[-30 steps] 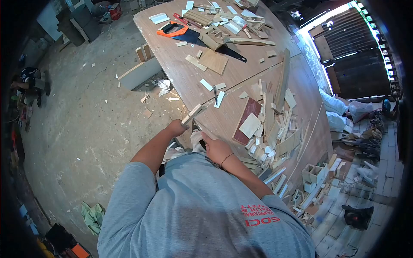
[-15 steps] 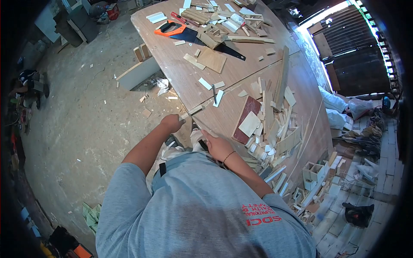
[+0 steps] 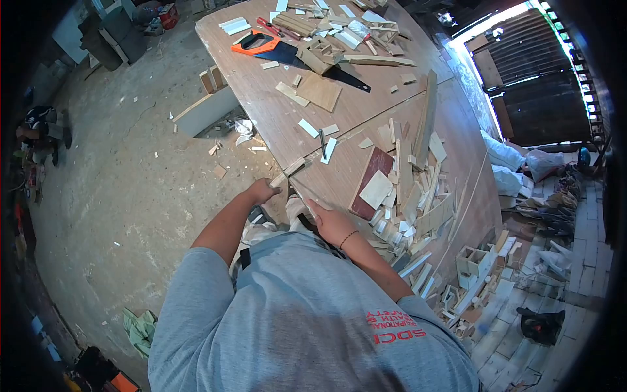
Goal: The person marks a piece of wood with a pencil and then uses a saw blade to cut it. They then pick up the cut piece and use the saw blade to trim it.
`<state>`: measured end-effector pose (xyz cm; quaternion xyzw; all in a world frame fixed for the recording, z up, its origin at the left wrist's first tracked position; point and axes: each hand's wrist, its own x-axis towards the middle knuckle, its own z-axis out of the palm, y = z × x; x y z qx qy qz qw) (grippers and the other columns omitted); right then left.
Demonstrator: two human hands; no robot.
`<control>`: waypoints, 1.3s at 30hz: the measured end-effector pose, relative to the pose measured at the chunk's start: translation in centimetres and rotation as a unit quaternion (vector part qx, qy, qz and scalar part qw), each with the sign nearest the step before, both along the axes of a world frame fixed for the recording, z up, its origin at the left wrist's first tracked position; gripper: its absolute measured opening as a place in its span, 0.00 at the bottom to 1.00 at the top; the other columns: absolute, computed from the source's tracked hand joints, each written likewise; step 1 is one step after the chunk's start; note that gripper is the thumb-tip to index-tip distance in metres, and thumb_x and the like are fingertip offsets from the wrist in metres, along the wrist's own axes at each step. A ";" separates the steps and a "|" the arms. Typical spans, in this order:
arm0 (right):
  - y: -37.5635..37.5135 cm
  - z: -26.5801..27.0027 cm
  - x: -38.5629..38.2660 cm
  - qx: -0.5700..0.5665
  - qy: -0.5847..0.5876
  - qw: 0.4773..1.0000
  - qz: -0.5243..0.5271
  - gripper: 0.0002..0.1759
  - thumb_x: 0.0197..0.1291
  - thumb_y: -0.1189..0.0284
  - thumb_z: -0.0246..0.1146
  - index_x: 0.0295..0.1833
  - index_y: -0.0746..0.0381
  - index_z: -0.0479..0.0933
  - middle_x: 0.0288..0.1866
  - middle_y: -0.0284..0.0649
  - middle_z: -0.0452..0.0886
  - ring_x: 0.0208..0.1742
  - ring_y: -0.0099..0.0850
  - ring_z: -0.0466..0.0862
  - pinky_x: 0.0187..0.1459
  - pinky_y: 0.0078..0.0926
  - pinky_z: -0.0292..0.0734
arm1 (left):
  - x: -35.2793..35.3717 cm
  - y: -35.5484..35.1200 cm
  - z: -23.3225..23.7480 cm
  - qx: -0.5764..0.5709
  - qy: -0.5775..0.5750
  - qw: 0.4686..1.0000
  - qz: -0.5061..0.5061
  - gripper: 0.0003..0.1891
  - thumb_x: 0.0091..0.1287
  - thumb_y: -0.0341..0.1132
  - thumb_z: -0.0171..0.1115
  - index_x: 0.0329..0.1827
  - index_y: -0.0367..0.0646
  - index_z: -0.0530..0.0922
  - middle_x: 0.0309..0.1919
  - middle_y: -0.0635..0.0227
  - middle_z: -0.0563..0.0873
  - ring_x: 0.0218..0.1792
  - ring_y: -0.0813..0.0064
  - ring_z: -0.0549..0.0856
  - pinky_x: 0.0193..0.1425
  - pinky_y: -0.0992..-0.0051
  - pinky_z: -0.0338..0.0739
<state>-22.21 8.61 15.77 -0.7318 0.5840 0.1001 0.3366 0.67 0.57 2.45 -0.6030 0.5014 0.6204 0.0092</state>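
A short light wooden strip lies across the near corner of the table, one end jutting past the edge. My left hand is closed round that outer end. Close to the table's near edge, right of the strip, is my right hand, its thumb pointing forward along the edge. Its other fingers are curled and mostly hidden, so I cannot make out what they grip. Just beyond the strip, a dark slim tool rests beside small white offcuts.
An orange-handled handsaw lies among wood scraps at the far end. To the right are a dark red board and heaped offcuts. A grey panel stands on the floor by the table. Another person is at far left.
The view has shifted slightly. Both hands stay in nearly the same places, and the left still holds the wooden strip at the table corner.
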 end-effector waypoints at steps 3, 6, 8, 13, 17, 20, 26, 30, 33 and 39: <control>-0.2 1.1 0.3 0.013 0.010 1.000 -0.008 0.30 0.63 0.68 0.50 0.72 0.44 0.58 0.30 0.55 0.81 0.33 0.51 0.82 0.39 0.48 0.76 | 0.1 0.4 -4.7 -0.151 -0.006 0.988 -0.041 0.24 0.57 0.48 0.63 0.41 0.31 0.81 0.30 0.48 0.84 0.33 0.55 0.85 0.34 0.60 0.79; -0.4 1.0 0.3 0.018 0.020 1.000 -0.003 0.30 0.63 0.67 0.50 0.72 0.44 0.58 0.31 0.55 0.81 0.33 0.50 0.82 0.39 0.48 0.76 | -0.2 -0.3 -5.2 -0.179 -0.057 0.978 -0.089 0.22 0.55 0.45 0.62 0.41 0.31 0.81 0.31 0.46 0.84 0.32 0.54 0.85 0.29 0.60 0.79; -0.4 1.0 0.5 0.015 0.021 1.000 0.000 0.30 0.63 0.67 0.50 0.72 0.44 0.58 0.31 0.55 0.81 0.34 0.50 0.82 0.39 0.48 0.76 | -0.3 -0.6 -4.3 -0.148 -0.067 0.984 -0.078 0.22 0.55 0.44 0.62 0.41 0.31 0.81 0.31 0.47 0.84 0.31 0.54 0.85 0.29 0.60 0.79; -0.8 0.9 0.7 0.010 0.027 1.000 0.007 0.29 0.64 0.67 0.50 0.72 0.44 0.59 0.32 0.55 0.81 0.34 0.50 0.82 0.39 0.47 0.76 | 0.6 -2.1 -1.6 -0.061 -0.065 0.992 -0.093 0.22 0.53 0.44 0.61 0.40 0.31 0.80 0.27 0.48 0.83 0.24 0.56 0.84 0.25 0.63 0.79; -0.8 0.8 0.5 0.010 0.026 1.000 0.004 0.29 0.64 0.67 0.49 0.72 0.43 0.58 0.33 0.54 0.81 0.35 0.50 0.82 0.39 0.47 0.76 | -0.1 -1.7 -1.5 -0.013 -0.049 0.996 -0.071 0.21 0.53 0.44 0.61 0.36 0.30 0.80 0.22 0.49 0.81 0.18 0.59 0.82 0.22 0.64 0.77; -0.4 0.6 0.4 0.010 0.023 1.000 0.006 0.29 0.65 0.66 0.49 0.72 0.43 0.58 0.32 0.54 0.81 0.34 0.50 0.82 0.39 0.48 0.76 | -0.2 -1.4 -1.2 -0.014 -0.054 0.998 -0.041 0.21 0.53 0.44 0.61 0.33 0.28 0.80 0.21 0.50 0.81 0.17 0.58 0.82 0.21 0.63 0.77; 0.3 0.2 0.5 -0.012 0.017 1.000 0.005 0.29 0.64 0.66 0.50 0.72 0.45 0.58 0.29 0.54 0.81 0.31 0.51 0.82 0.36 0.48 0.76 | -0.5 -0.6 -3.8 -0.095 -0.067 0.992 -0.048 0.21 0.51 0.44 0.60 0.33 0.28 0.81 0.26 0.45 0.83 0.27 0.53 0.84 0.32 0.61 0.79; 0.2 2.2 1.0 0.005 0.025 1.000 0.005 0.28 0.65 0.68 0.49 0.72 0.47 0.57 0.30 0.57 0.80 0.32 0.55 0.80 0.37 0.52 0.75 | -2.3 2.0 -4.4 -0.105 -0.053 0.991 0.071 0.23 0.50 0.45 0.59 0.36 0.30 0.82 0.32 0.41 0.84 0.37 0.49 0.85 0.46 0.62 0.78; 0.4 1.8 1.0 -0.001 0.020 1.000 0.009 0.29 0.65 0.68 0.49 0.72 0.48 0.57 0.30 0.57 0.80 0.32 0.54 0.81 0.36 0.52 0.75 | -1.9 1.7 -3.6 -0.119 -0.073 0.990 0.032 0.23 0.52 0.45 0.58 0.35 0.29 0.82 0.35 0.42 0.84 0.38 0.48 0.85 0.46 0.61 0.78; 0.4 0.6 1.5 0.003 0.016 0.999 0.031 0.30 0.65 0.68 0.49 0.73 0.48 0.56 0.31 0.57 0.80 0.32 0.54 0.80 0.37 0.51 0.75 | 0.5 -1.2 -3.0 -0.160 -0.139 0.967 -0.139 0.22 0.54 0.44 0.56 0.36 0.29 0.82 0.39 0.40 0.83 0.42 0.47 0.84 0.49 0.60 0.77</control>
